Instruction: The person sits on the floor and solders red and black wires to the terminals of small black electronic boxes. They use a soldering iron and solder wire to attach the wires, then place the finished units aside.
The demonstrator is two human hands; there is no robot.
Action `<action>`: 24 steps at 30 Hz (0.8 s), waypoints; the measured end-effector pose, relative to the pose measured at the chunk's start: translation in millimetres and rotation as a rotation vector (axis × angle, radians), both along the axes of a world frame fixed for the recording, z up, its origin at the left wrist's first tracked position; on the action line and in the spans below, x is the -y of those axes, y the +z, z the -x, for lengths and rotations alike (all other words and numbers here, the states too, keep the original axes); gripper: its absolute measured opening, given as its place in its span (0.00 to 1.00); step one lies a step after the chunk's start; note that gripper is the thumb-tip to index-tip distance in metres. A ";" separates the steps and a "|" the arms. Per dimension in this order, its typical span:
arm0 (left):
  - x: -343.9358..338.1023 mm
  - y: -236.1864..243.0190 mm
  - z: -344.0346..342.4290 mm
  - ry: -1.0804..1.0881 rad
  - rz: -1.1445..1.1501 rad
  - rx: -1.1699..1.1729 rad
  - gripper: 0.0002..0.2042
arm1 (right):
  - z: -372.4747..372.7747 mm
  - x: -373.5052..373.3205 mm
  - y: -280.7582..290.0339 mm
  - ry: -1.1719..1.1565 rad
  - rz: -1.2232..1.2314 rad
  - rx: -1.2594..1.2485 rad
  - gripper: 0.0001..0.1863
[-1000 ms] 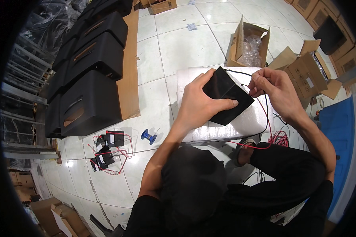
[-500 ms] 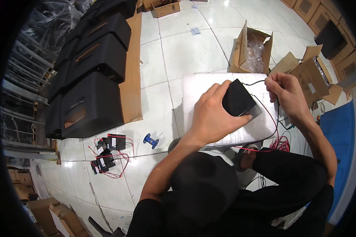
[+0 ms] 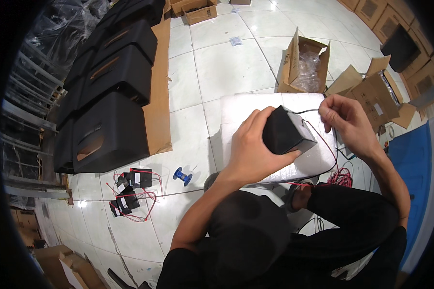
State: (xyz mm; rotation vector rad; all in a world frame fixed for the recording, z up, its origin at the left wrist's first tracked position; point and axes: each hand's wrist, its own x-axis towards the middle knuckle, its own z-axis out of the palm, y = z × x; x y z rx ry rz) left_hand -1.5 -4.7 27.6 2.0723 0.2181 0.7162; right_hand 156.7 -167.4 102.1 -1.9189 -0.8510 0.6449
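Observation:
My left hand is wrapped round a black rectangular box, fingers over its far edge and thumb along the near side. The box is tilted above a white foam block. From its right-hand end come a black wire and a thin red wire. Out to the right, my right hand pinches the black wire between thumb and fingers, drawn nearly straight from the box. A tangle of red wire lies beside the foam block's near right corner.
On the tiled floor at left are a blue spool and several small black boxes with red wires. Large black casings line cardboard farther left. Opened cartons stand beyond the foam, and a blue panel lies at right.
The black box has shifted slightly left and nearer and turned, so more of its wired end shows. My right hand has moved a little left, still pinching the wire.

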 end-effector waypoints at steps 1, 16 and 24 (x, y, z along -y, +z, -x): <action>-1.0 -4.3 4.0 -0.005 0.049 -0.004 0.40 | 2.4 1.2 2.8 0.090 -0.031 -0.069 0.11; -1.0 -42.9 25.0 -0.150 0.190 0.212 0.47 | 17.3 2.7 16.8 0.233 0.266 0.129 0.17; -3.9 -38.1 22.3 -0.106 0.052 0.267 0.44 | 13.3 2.6 5.7 0.214 0.257 0.070 0.17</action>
